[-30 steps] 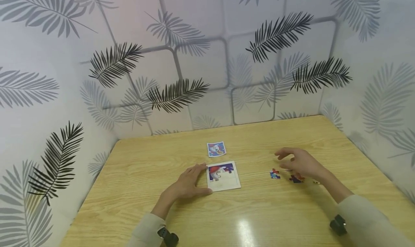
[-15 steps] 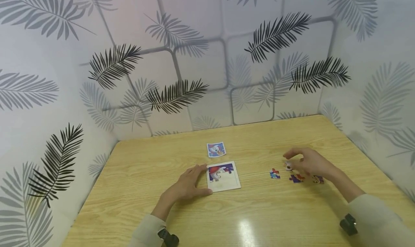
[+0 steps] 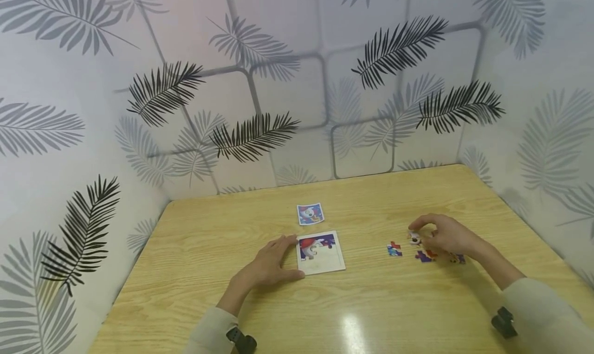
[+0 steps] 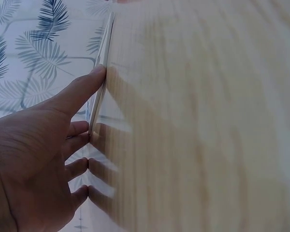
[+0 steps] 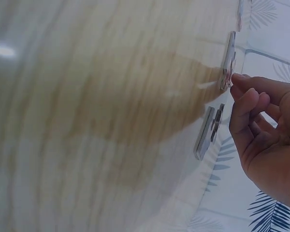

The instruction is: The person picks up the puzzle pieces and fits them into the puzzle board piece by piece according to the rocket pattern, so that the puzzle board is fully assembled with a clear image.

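A square white puzzle board (image 3: 331, 263), partly filled with a red, white and purple picture, lies flat at mid-table. My left hand (image 3: 268, 263) holds its left side, thumb at the near corner and index finger at the far one. In the left wrist view the thumb presses the board's edge (image 4: 108, 38) and other fingertips rest on the table. To the right, my right hand (image 3: 447, 235) pinches a white puzzle piece (image 3: 414, 239) with a dark eye between thumb and index finger. The right wrist view shows these fingertips low, right at a piece (image 5: 227, 60).
A small picture card (image 3: 310, 214) lies behind the board. Loose puzzle pieces sit around the right hand: a blue and red one (image 3: 394, 249), a purple one (image 3: 423, 256) and another (image 3: 460, 258) partly under the hand. A patterned wall (image 3: 287, 96) borders the table.
My right hand has shifted right and its fingers have come in around the white puzzle piece, which was hidden earlier. The left hand and board have stayed put.
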Demonstrator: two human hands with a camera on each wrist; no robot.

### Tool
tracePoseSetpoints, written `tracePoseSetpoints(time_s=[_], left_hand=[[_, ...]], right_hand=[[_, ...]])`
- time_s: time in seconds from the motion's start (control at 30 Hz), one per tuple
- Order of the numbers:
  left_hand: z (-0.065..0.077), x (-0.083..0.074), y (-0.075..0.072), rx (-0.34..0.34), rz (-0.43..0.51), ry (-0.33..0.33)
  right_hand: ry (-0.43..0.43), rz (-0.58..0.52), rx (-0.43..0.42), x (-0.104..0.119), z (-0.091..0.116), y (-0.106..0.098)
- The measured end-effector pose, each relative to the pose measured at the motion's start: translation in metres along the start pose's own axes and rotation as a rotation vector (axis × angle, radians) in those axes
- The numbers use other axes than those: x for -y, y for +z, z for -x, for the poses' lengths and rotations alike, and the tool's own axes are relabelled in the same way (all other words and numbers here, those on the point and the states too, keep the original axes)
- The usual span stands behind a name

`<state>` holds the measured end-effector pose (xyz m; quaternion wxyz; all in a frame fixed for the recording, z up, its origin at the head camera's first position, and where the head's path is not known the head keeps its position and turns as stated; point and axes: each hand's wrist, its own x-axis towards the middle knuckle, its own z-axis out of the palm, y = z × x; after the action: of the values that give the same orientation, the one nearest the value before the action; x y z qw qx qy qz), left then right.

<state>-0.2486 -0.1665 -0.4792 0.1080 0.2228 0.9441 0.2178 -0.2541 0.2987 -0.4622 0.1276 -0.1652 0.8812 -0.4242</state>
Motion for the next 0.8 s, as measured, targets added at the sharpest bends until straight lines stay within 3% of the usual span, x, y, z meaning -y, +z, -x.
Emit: tracePoseSetpoints(time_s=[0.3, 0.8], left_hand=[[0.002, 0.000, 0.000, -0.009, 0.025, 0.043], [0.002, 0.000, -0.002, -0.014, 0.023, 0.035]], right_hand=[[-0.040, 0.048, -0.017, -0.002, -0.003, 0.005], [-0.039, 0.217, -0.076, 0.006, -0.012, 0.010]])
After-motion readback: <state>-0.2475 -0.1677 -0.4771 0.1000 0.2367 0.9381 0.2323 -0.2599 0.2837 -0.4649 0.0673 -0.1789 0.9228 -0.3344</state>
